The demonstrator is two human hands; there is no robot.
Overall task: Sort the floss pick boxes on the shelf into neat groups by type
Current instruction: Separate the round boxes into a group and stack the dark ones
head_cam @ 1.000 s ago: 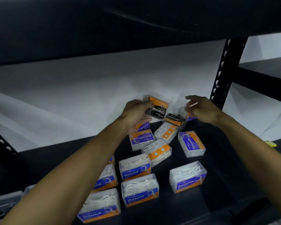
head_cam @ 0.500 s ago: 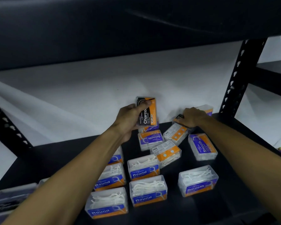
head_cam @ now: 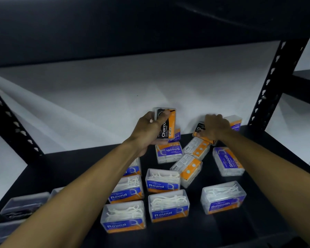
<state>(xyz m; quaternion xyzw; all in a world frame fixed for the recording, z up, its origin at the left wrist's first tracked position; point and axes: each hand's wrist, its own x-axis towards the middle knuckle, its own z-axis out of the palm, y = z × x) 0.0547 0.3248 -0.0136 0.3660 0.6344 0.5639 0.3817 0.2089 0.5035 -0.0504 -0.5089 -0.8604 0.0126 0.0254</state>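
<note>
Sorting is partway done: 5 clear plastic Round floss boxes (head_cam: 168,205) sit grouped at the front of the black metal shelf (head_cam: 70,169), while the Smooth boxes (head_cam: 169,152) behind them lie scattered and tilted. Left hand (head_cam: 148,133) holds an upright black-and-orange Charcoal box (head_cam: 166,123) above that group, fingers wrapped around it. Right hand (head_cam: 216,127) covers a second Charcoal box (head_cam: 200,128) — grip unclear. Against 0.5 s ago, the left hand's box looks slightly higher — the right hand has closed further over its box.
</note>
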